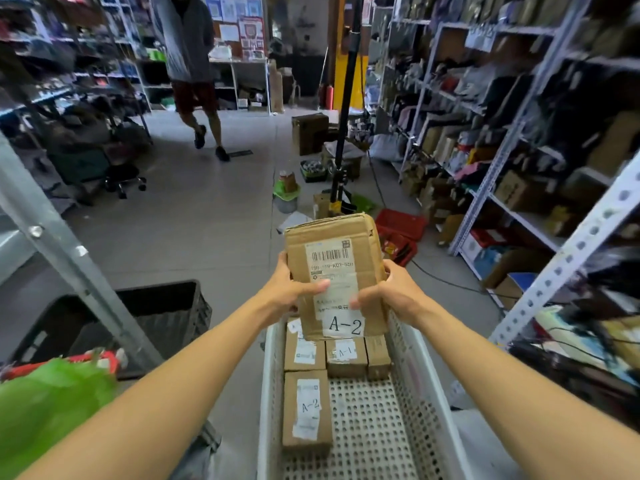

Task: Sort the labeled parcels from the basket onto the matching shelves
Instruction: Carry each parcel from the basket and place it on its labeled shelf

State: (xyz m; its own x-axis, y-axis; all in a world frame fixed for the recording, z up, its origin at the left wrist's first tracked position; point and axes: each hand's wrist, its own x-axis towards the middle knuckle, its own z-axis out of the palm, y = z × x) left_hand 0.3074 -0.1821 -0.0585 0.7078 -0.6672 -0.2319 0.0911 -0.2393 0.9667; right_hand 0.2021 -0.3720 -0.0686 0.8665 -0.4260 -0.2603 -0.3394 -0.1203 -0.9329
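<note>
I hold a brown cardboard parcel (334, 258) upright above the white perforated basket (415, 375); its white label reads A-2 below a barcode sticker. My left hand (289, 289) grips its left edge and my right hand (391, 292) grips its right edge, thumbs on the front. Inside the basket lie several more parcels: one marked A-2 (306, 412) at the left, one marked A-1 (346, 356) behind it, and others partly hidden by the held parcel. Metal shelves (519, 140) full of goods line the right side.
A black crate (162, 313) stands on the floor left of the basket, behind a slanted grey metal post (69, 251). A green bag (48, 407) fills the lower left. A person (192, 71) walks in the aisle ahead. A black pole (346, 109), red baskets (398, 233) and boxes clutter the floor.
</note>
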